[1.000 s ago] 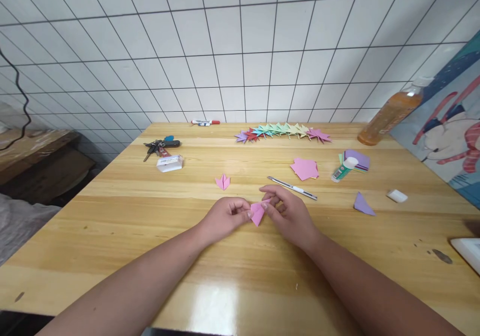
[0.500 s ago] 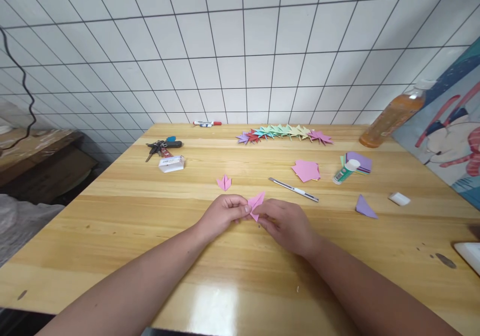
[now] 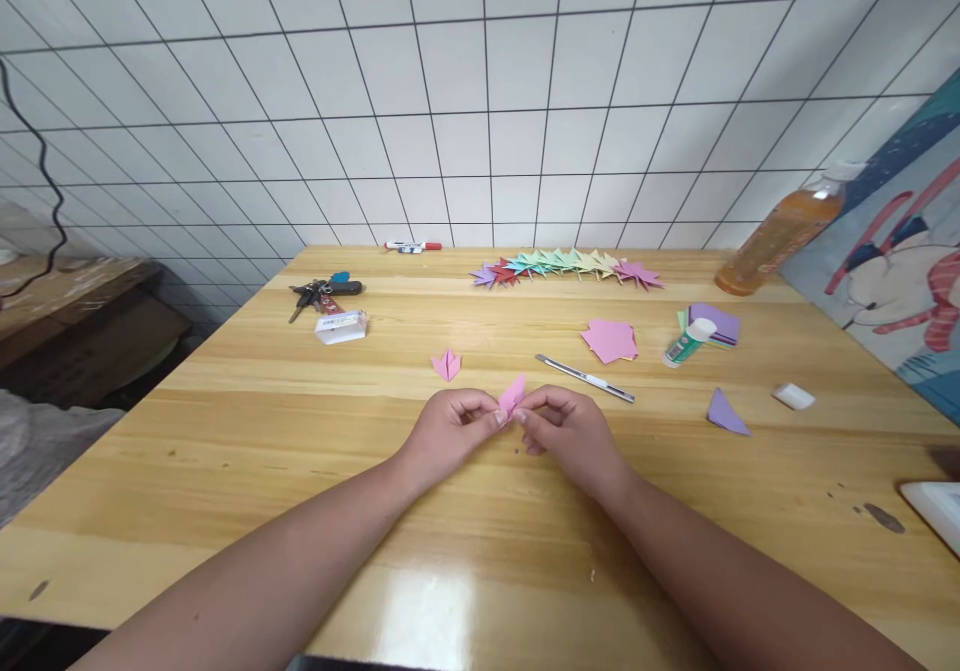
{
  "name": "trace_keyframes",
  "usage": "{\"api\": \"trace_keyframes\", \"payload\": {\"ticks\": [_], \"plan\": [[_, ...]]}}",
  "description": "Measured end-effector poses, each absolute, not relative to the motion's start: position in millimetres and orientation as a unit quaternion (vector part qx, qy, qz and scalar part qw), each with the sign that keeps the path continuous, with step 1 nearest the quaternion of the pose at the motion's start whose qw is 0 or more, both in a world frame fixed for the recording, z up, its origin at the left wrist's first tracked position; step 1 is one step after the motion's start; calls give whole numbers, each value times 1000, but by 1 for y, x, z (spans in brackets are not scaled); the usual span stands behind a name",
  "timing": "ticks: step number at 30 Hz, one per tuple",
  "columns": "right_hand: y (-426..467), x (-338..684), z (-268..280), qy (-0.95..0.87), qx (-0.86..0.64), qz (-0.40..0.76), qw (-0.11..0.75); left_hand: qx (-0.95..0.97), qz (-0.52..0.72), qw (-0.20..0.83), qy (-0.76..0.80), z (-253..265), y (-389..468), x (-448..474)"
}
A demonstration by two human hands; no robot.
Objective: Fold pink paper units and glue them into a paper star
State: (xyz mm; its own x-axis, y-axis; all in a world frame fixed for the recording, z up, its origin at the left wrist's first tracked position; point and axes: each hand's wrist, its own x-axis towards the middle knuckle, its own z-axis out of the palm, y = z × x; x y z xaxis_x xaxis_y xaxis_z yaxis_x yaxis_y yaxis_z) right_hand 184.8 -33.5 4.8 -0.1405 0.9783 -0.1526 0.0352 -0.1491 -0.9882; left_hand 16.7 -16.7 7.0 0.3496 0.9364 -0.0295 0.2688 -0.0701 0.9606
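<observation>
Pink paper [image 3: 514, 392] was in hand

Head view: the left hand [image 3: 452, 433] and right hand [image 3: 577, 438] pinched it between narrowed fingers, over the worktop's [image 3: 262, 421] middle. Folding seemed under way; the next move called for a firm, even crease.

Your pink paper [image 3: 513, 392] has turned: 1 second ago its point hung towards you, now a tip points away, and it shows narrower than 0.5 seconds ago. Your right hand [image 3: 574, 436] has drawn back from across the paper's middle to pinch its lower edge between thumb and forefinger.
</observation>
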Motion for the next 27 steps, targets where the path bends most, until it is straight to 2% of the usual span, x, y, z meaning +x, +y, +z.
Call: {"api": "trace_keyframes", "payload": {"ticks": [4,9,13,16,20,25,27], "plan": [[-33,183,5,-515,-510,542,426,659,334,492,462,7,-18,18],[-33,184,2,-581,-530,455,419,656,315,512,457,6,-16,17],[-34,183,1,-591,-533,429,427,674,312,479,467,6,-17,19],[-36,182,3,-569,-514,452,457,683,319,453,476,6,-19,20],[-35,182,6,-511,-476,529,482,666,338,468,472,10,-18,20],[-33,185,6,-500,-488,593,401,658,349,486,457,9,-16,18],[-33,185,4,-502,-494,590,394,668,339,476,460,7,-16,19]]}}
